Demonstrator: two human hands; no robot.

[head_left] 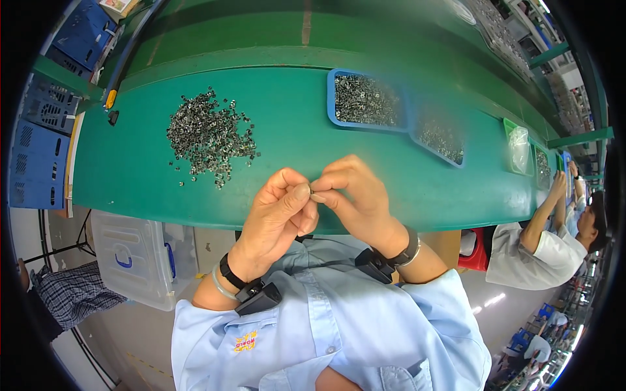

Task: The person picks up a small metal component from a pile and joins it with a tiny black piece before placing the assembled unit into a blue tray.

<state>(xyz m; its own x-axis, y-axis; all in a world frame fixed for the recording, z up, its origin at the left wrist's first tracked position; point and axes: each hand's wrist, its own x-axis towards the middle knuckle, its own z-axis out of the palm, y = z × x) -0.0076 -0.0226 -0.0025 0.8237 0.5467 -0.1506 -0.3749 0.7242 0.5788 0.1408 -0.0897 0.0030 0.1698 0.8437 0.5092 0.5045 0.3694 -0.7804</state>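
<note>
My left hand and my right hand meet over the near edge of the green table. Thumb and fingers of both are pinched together at one spot, around something tiny and dark that I cannot make out. A loose pile of small metal parts, dark and silvery, lies on the table beyond my left hand. Past my right hand stands a blue tray filled with similar small parts. A second blue tray beside it, blurred, also holds small parts.
Further right are a green tray with a clear plastic bag and a co-worker at the same table. Blue crates stand at the left. A lidded clear plastic box sits below the table's left front edge.
</note>
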